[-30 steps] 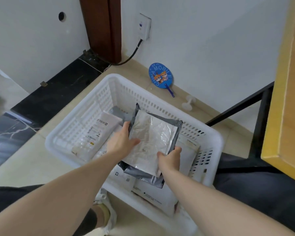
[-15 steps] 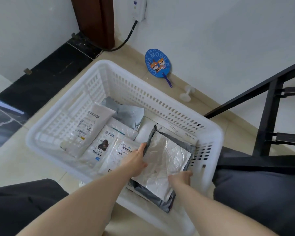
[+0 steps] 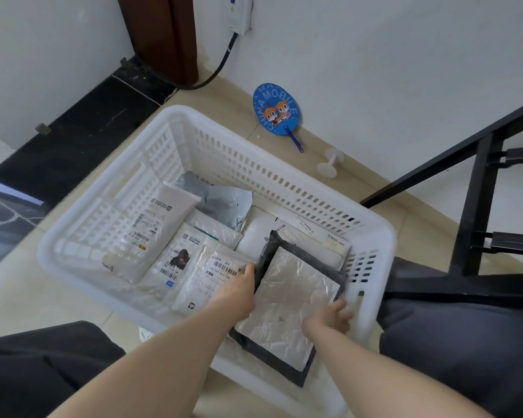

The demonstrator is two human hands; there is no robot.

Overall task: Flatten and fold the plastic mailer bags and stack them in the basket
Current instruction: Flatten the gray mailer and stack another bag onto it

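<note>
One folded mailer is what everything's turning on right now. It's lying in the near right corner of the basket, silvery crinkled face up with a dark border showing round it, and its long axis is running diagonally, from the near edge by the person's right forearm up and away toward the far left. It's sitting on top of other flat white mailers, and its near end looks like it's riding over the basket's front rim, though I can't say for sure.

Both hands are right on it. The left hand is lying along the mailer's left long edge, fingers fairly straight and pressing at the dark border, not curled round anything as far as I can see. The right hand is hovering at the right side, between the mailer and the basket's right wall. It's blurry, fingers loosely spread, and it doesn't seem to be gripping anything.

So the mailer is lying between the two hands, and I'd guess the next bit is nudging it flat and square into the stack. The left hand is the one better placed to push it.

More labelled mailers are lying to the left in the basket, plus a crumpled grey bag at the back. On the floor beyond it, a blue fan is leaning by the wall.
</note>
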